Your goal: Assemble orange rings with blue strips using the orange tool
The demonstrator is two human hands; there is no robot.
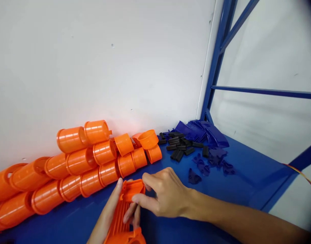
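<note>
My left hand [110,209] is wrapped round an orange plastic part with a ribbed handle [119,218]. Its thumb lies along the left side, and fingers show at the right. A shallow open tray-like end of the part points away from me, while a rounded, hollow end is cut off by the bottom of the view. My right hand [168,194] pinches the right edge of the tray-like end between thumb and fingers. Whether a small piece is also in that pinch is hidden.
Orange plastic cups [89,179] lie stacked in rows along the white wall [99,61] at left. Short black tubes [179,145], curved dark blue panels [193,130] and small dark blue pieces [202,166] rest on the blue table [247,169]. A blue metal frame [216,64] stands at right.
</note>
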